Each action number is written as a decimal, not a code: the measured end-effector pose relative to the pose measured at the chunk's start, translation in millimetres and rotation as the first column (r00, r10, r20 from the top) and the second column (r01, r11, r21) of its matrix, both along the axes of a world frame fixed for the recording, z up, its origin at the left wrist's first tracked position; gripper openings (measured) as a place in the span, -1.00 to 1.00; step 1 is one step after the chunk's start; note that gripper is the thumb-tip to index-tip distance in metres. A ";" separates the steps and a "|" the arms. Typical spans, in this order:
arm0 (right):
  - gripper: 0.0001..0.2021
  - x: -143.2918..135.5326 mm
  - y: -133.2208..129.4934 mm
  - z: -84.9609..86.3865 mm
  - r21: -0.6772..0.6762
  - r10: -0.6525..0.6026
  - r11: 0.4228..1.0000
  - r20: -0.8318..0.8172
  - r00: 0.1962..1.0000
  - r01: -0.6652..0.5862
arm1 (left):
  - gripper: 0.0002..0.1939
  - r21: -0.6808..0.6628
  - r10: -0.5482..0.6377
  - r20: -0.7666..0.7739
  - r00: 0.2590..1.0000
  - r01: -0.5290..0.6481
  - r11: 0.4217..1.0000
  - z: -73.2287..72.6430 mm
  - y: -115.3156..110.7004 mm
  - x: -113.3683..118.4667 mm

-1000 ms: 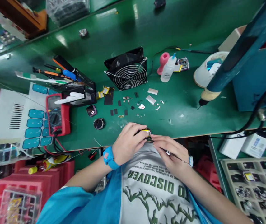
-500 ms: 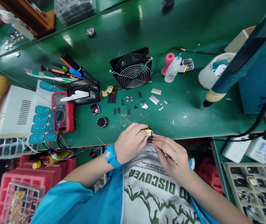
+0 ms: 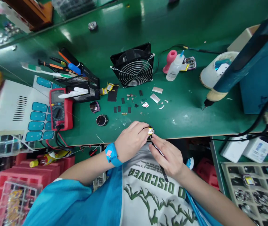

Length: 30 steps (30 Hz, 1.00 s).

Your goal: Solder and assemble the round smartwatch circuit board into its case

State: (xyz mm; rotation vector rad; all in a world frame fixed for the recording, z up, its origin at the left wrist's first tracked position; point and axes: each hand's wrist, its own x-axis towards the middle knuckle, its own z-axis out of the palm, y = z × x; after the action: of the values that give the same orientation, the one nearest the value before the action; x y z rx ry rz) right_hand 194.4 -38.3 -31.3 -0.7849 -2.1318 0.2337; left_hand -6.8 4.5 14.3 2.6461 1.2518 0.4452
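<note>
My left hand [image 3: 132, 139], with a blue band on its wrist, is closed around a small dark watch body [image 3: 151, 128] at the bench's front edge. A yellow battery [image 3: 150, 131] shows in it, partly covered by my fingers. In my right hand [image 3: 169, 156] is a slim dark pair of tweezers [image 3: 164, 174], its tip at the battery and its back end pointing down toward my shirt. The fine detail at the tip is too small to make out. A round watch [image 3: 102, 120] and a squarish watch [image 3: 94, 107] lie to the left on the bench.
Small black pads, metal strips [image 3: 155, 98] and a white part [image 3: 145, 104] lie before a black fan [image 3: 135, 67]. Left are a red multimeter [image 3: 60, 110] and a tool holder [image 3: 86, 89]. Right are a bottle [image 3: 175, 67], a white tub [image 3: 206, 73] and an overhanging blue tool [image 3: 236, 59].
The tweezers in my right hand have turned, their back end now lower and pointing more toward my body. My left hand keeps its hold on the watch body; more battery shows upright.
</note>
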 end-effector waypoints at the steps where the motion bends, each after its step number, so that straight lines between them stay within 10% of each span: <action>1: -0.77 -0.4 0.7 -0.4 0.009 0.003 1.000 -0.001 1.000 -0.003 | -0.82 -0.003 -0.005 -0.014 1.000 0.005 1.000 -0.3 0.4 -0.1; 30: -0.61 5.7 -5.4 -12.7 -0.280 -0.123 0.959 -0.332 0.935 0.027 | -0.72 0.059 -0.048 -0.185 0.982 0.060 0.996 -8.0 7.2 6.0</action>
State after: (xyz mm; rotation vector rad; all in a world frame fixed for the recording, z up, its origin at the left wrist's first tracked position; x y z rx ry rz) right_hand 200.1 -43.7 -44.0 -0.9074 -1.7512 0.5909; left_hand -0.7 11.7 6.3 2.8225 1.2303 0.2413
